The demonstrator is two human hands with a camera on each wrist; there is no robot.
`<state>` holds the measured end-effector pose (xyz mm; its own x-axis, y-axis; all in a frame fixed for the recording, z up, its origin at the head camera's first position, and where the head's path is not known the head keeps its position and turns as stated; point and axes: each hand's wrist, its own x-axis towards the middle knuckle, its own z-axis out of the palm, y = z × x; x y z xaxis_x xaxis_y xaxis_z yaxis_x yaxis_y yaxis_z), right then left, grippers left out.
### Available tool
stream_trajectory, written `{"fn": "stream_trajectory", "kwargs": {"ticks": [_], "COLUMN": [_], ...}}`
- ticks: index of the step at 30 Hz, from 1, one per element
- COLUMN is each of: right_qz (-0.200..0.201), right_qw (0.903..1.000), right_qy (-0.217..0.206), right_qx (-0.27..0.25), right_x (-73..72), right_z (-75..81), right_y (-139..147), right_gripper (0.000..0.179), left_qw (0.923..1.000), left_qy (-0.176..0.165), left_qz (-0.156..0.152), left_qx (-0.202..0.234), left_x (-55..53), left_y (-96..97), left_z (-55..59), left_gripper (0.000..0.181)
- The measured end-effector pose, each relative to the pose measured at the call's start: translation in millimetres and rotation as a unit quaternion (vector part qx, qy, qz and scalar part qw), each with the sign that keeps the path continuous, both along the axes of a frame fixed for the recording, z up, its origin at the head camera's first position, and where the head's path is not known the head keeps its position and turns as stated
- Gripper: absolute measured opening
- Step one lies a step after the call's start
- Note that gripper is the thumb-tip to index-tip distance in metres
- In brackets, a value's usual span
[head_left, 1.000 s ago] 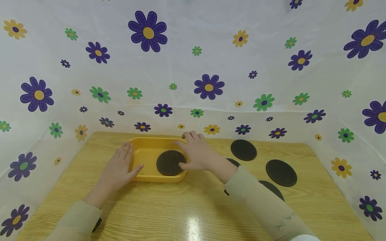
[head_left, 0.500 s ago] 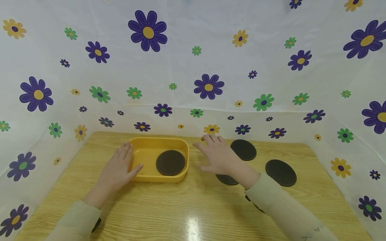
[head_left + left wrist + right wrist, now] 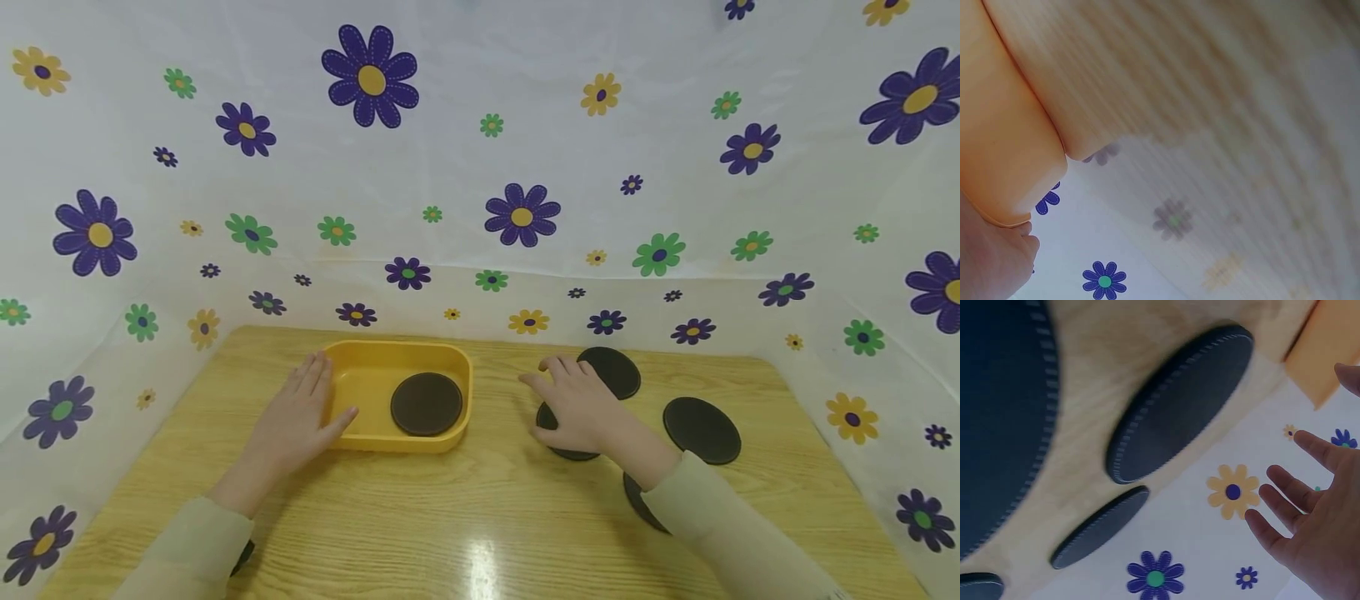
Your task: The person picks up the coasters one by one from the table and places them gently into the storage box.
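Note:
A yellow plastic tray [image 3: 397, 442] stands on the left half of the table, with one dark round coaster [image 3: 427, 404] lying flat inside at its right end. My left hand [image 3: 292, 417] rests against the tray's left wall, fingers straight and thumb spread over the front corner. Over the black coasters on the right, my right hand [image 3: 581, 408] hovers with fingers spread and nothing in them. It partly covers the nearest coaster [image 3: 551, 417]; the right wrist view shows a gap between the fingers and that stitched-edge coaster [image 3: 1182, 406].
More black coasters lie on the right: a back one [image 3: 615, 371], a right one [image 3: 702, 430] and a front one [image 3: 641, 504] partly under my forearm. Flowered white cloth [image 3: 450, 167] surrounds the wooden table [image 3: 420, 525] at the back and sides.
My right hand has left the coaster in the tray and moved right, over the black coasters. My left hand and the tray have stayed in place.

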<state>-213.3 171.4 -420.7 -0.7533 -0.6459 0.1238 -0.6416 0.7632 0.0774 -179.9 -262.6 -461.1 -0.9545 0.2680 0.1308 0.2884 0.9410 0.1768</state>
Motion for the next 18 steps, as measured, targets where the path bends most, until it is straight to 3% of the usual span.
{"fn": "stream_trajectory", "kwargs": {"ticks": [7,18], "right_qz": [-0.009,-0.046], "right_qw": [0.9998,0.9971], "right_qy": [-0.003,-0.054], "right_qx": [0.016,0.029], "right_x": [5.7,8.6], "right_z": [-14.4,-27.5], "right_y": [17,31], "right_gripper": [0.069,0.076], "left_qw": [1.0,1.0], "left_qy": [0.004,0.006], "left_qz": [-0.001,0.0], "left_qx": [0.0,-0.002], "left_x": [-0.8,-1.2], "left_y": [-0.6,0.3], "left_z": [-1.6,-1.8], "left_gripper": [0.092,0.092]}}
